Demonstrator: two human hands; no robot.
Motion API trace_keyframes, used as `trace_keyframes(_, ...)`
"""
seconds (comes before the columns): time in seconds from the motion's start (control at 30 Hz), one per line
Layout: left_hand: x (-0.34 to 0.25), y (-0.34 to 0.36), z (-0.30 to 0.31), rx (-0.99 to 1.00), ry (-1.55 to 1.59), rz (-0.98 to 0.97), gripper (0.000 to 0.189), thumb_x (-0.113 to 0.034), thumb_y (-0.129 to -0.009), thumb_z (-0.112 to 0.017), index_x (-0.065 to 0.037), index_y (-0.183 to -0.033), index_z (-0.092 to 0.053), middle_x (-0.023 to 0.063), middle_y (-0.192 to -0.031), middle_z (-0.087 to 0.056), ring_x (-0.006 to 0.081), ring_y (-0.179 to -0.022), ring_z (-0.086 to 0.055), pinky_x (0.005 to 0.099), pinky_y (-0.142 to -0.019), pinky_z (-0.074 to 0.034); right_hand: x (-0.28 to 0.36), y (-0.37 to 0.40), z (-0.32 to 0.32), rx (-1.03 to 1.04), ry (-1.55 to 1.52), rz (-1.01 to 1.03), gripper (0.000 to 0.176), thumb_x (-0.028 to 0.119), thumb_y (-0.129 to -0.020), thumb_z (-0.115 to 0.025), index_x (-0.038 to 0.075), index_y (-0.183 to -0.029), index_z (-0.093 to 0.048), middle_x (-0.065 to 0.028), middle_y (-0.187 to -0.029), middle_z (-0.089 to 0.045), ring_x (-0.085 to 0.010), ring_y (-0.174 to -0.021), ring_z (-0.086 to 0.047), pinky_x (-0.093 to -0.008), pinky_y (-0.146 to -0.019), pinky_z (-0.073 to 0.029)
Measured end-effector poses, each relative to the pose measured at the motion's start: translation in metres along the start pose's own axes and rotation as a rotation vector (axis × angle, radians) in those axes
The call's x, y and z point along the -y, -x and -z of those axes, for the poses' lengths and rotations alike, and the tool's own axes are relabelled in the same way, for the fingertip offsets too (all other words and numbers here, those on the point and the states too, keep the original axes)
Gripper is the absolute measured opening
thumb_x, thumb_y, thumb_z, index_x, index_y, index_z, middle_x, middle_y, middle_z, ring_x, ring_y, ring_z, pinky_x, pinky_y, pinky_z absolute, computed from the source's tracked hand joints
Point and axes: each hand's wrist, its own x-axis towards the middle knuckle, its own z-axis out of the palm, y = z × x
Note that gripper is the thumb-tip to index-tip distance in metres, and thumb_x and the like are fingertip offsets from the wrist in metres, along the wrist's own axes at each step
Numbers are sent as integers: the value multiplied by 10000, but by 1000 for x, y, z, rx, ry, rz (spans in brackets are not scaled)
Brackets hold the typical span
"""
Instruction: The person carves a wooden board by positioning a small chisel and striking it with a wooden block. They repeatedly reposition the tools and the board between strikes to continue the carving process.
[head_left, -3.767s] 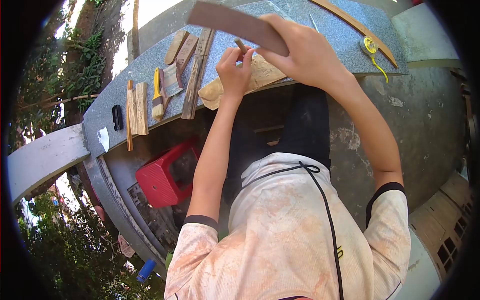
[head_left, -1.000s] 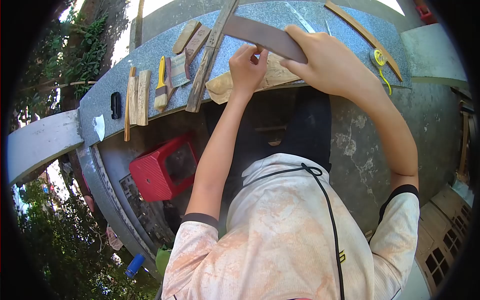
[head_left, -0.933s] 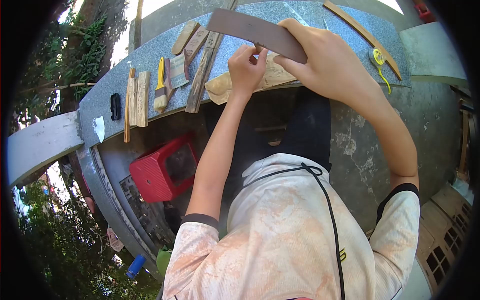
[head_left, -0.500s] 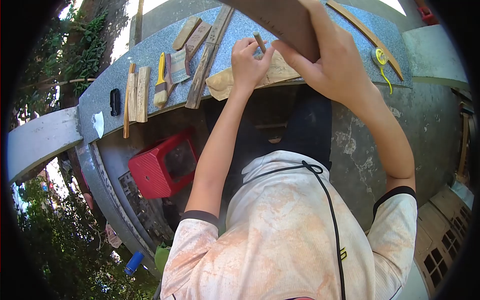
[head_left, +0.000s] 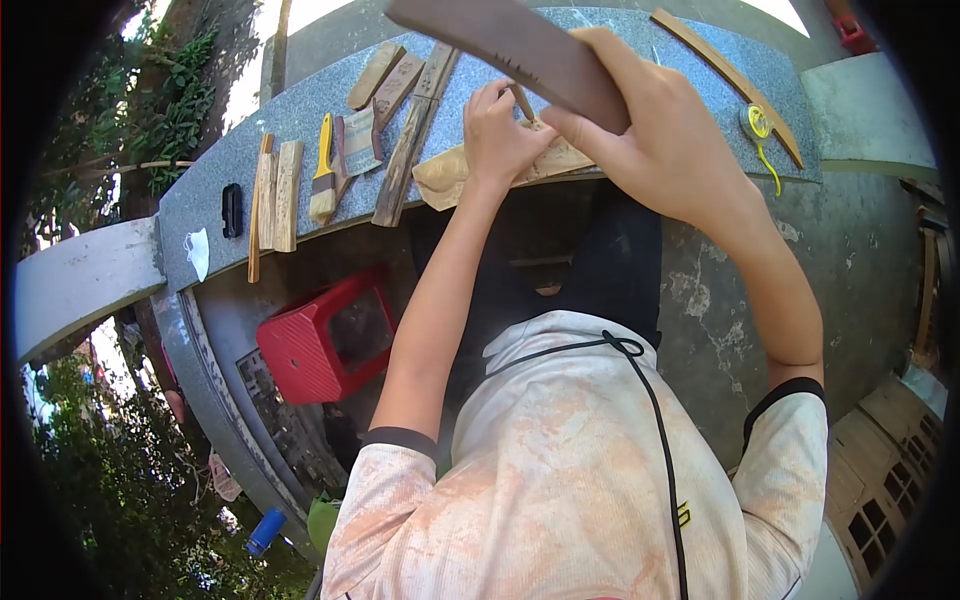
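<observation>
The right hand (head_left: 665,135) is closed on the near, right-hand end of a flat brown wooden slab (head_left: 530,60), which is held raised over the table; its long axis slants from the grip to the upper left, free end pointing left and away from the wearer, with dark nicks on its lower edge. The left hand (head_left: 493,140) has its fingers closed around a slim stick (head_left: 522,103), whose visible end points away and slightly left, just beside the slab's lower edge; whether the two touch cannot be told. Beneath the left hand, a pale carved board (head_left: 442,178) lies along the table's near edge, its long axis running left to right and rising slightly to the right. The supporting surface is a speckled grey stone tabletop (head_left: 220,160). Left of the hands lie a weathered wooden strip (head_left: 410,140), a yellow-handled paintbrush (head_left: 323,175) and short wood pieces (head_left: 287,195); at right, a yellow tape measure (head_left: 755,122) sits beside a curved wooden strip (head_left: 730,83). A red plastic stool (head_left: 310,350) stands below on the floor, with greenery (head_left: 170,110) at far left.
</observation>
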Motion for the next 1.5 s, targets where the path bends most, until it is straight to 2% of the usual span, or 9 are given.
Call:
trace_keyframes(0.17,-11,4,10,44,16,52,503,-343,-684,-917,31,-985,-769,159,-1228,-717,353,-1187,-642,457,-1061,-494,-19,7,-11,242,210,-116,498,256,-953,-795,38,-1334,-559,-251,-993,-723,-482,-896,-710,-500,-748,-540)
trace_keyframes(0.37,4,8,-2,-42,-63,-37,562,-403,-648,-963,2,-995,-785,136,-1182,-726,336,-1134,-649,451,-1030,-498,1,15,-17,-312,-58,94,487,331,-941,-785,69,-1296,-581,-252,-974,-744,-469,-875,-740,-522,-771,-594)
trace_keyframes(0.5,-10,5,8,20,25,14,505,-360,-630,-951,-41,-988,-792,130,-1173,-722,339,-1166,-635,445,-1029,-498,-8,11,-6,221,122,-202,528,320,-937,-795,66,-1334,-554,-239,-943,-737,-479,-875,-729,-533,-783,-580)
trace_keyframes(0.63,5,5,-1,20,52,-8,447,-312,-647,-930,-69,-997,-797,110,-1154,-726,336,-1162,-639,454,-1039,-489,5,17,-18,-153,-148,46,463,324,-950,-777,25,-1250,-590,-258,-950,-735,-460,-916,-734,-514,-790,-572)
trace_keyframes(0.77,-12,6,9,-37,31,1,419,-279,-660,-910,-77,-1011,-802,109,-1160,-727,334,-1166,-640,452,-1048,-480,-3,9,-1,335,74,-283,506,322,-968,-775,29,-1315,-551,-263,-955,-728,-474,-888,-719,-518,-776,-567)
trace_keyframes(0.87,-2,4,5,40,93,47,434,-313,-658,-922,-88,-1012,-808,108,-1133,-727,324,-1151,-646,445,-1018,-487,14,14,-6,-100,-187,57,472,336,-974,-756,3,-1261,-583,-282,-916,-730,-478,-876,-727,-528,-768,-568)
trace_keyframes(1.1,0,2,2,-22,67,-10,459,-341,-657,-939,-65,-998,-804,121,-1126,-728,333,-1148,-643,455,-1024,-483,10,14,0,90,-11,-119,439,351,-982,-735,9,-1228,-611,-276,-886,-728,-475,-873,-734,-513,-769,-568)
trace_keyframes(1.3,-8,6,10,60,-14,24,542,-361,-676,-953,-18,-1068,-804,134,-1172,-749,337,-1196,-651,453,-1052,-495,-10,4,-2,353,-91,-328,473,389,-982,-746,-2,-1221,-627,-239,-863,-720,-405,-801,-728,-475,-747,-559)
trace_keyframes(1.5,-16,7,17,-165,231,24,369,-331,-861,-898,-36,-1057,-798,137,-1051,-765,362,-1027,-718,460,-906,-568,-53,3,-43,-137,-481,-251,448,378,-1027,-737,2,-1249,-636,-106,-892,-695,-184,-722,-653,-357,-646,-514)
